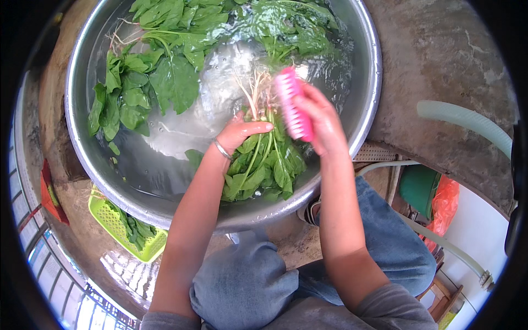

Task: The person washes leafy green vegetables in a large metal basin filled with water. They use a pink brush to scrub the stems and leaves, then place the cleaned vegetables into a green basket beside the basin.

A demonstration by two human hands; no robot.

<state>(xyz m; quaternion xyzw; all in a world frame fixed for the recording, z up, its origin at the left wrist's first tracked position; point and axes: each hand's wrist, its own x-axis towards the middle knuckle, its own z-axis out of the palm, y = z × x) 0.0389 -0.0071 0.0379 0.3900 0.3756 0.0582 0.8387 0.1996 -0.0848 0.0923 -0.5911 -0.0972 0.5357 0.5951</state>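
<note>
A large round metal basin (373, 78) holds water and leafy greens. My left hand (243, 132), with a metal bracelet at its wrist, grips a bunch of leafy greens (264, 165) near the stem bases; pale roots (255, 88) point away from me and the leaves hang towards me. In my right hand (321, 115) is a pink scrub brush (295, 105), slightly blurred, its white bristles facing the bunch, just right of the roots. More greens (175, 80) float at the basin's upper left, and others (293, 33) lie in rippling water at the top.
A lime-green plastic basket (117, 227) with some greens stands below left of the basin. At right, a translucent hose (466, 117) lies on a concrete surface (429, 53). Lower down are a green container (416, 189), a red plastic bag (445, 202) and another hose (449, 247).
</note>
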